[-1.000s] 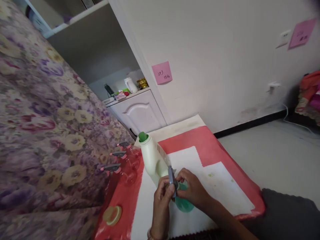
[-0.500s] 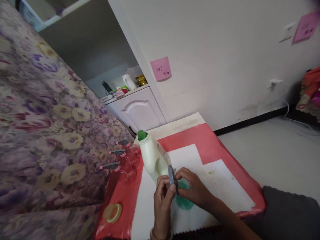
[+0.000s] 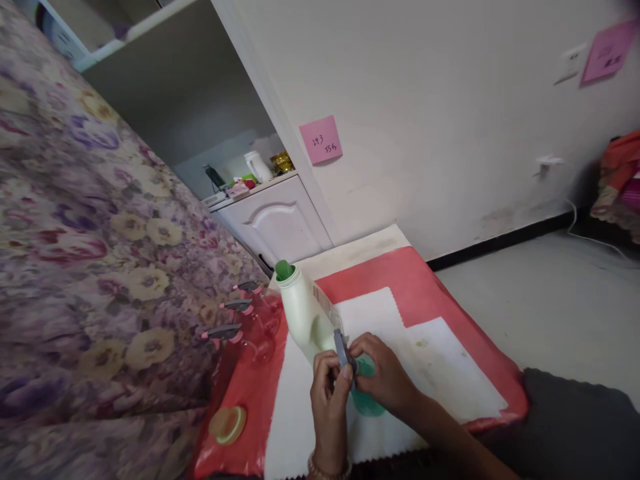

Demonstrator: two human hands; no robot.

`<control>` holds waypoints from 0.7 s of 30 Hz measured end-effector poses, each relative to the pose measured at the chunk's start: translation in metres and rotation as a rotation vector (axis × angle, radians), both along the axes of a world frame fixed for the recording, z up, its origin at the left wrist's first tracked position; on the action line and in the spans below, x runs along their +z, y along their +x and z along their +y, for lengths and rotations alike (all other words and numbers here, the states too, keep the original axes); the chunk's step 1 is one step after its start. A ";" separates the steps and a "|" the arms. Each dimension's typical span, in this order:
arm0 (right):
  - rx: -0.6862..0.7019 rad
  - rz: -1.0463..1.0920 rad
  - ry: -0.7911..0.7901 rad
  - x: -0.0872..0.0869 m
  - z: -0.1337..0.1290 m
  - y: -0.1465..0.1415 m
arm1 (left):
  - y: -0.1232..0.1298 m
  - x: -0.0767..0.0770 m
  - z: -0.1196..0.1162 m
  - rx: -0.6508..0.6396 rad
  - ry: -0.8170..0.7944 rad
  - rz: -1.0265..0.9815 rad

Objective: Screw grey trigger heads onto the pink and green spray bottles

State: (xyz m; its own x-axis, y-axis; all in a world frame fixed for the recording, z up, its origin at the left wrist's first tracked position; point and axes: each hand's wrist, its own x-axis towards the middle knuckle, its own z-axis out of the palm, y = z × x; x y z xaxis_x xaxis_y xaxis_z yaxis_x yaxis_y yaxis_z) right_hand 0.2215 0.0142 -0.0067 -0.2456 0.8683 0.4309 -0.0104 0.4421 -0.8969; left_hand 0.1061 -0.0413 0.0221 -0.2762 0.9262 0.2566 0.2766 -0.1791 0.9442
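A small spray bottle (image 3: pixel 369 402) with green liquid and a grey trigger head (image 3: pixel 342 348) is between my hands, above the white cloth. My left hand (image 3: pixel 330 393) is closed on the trigger head, thumb toward me. My right hand (image 3: pixel 385 373) curls its fingers round the bottle's neck, just under the head. Right behind them stands a large pale green detergent jug (image 3: pixel 304 310), with a green spout in its uncapped mouth. My fingers hide the joint between head and bottle.
Three clear spray bottles with grey and pink heads (image 3: pixel 225 332) stand at the table's left. A pale green cap (image 3: pixel 229 425) lies on the red table cover (image 3: pixel 370 267). A floral curtain (image 3: pixel 125 300) hangs along the left side; a white cloth (image 3: pixel 450 363) lies at right.
The trigger head tilts slightly more to the left, and the fingers of both hands have shifted a little around it. The jug and the other bottles stay in place.
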 end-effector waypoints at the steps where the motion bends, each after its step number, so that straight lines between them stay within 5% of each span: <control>1: -0.058 -0.010 0.004 -0.002 -0.001 -0.003 | 0.001 0.000 0.000 0.001 0.005 0.006; 4: -0.089 -0.023 -0.011 -0.003 -0.002 -0.003 | 0.001 0.000 0.000 0.001 0.012 0.018; 9: 0.119 0.021 -0.018 0.002 0.000 0.005 | -0.001 -0.005 0.002 0.003 0.002 0.016; 15: -0.101 0.023 -0.021 -0.002 -0.003 -0.005 | -0.001 -0.007 0.003 0.013 0.030 0.007; 21: 0.154 0.058 -0.058 0.003 0.000 0.007 | -0.001 -0.009 0.003 0.019 0.016 0.011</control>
State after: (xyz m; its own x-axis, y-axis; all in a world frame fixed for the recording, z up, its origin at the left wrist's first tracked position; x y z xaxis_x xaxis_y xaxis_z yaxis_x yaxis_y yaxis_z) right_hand 0.2290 0.0143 -0.0040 -0.3538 0.8461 0.3987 -0.1262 0.3792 -0.9167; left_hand 0.1052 -0.0383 0.0128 -0.2911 0.9164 0.2746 0.2900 -0.1890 0.9382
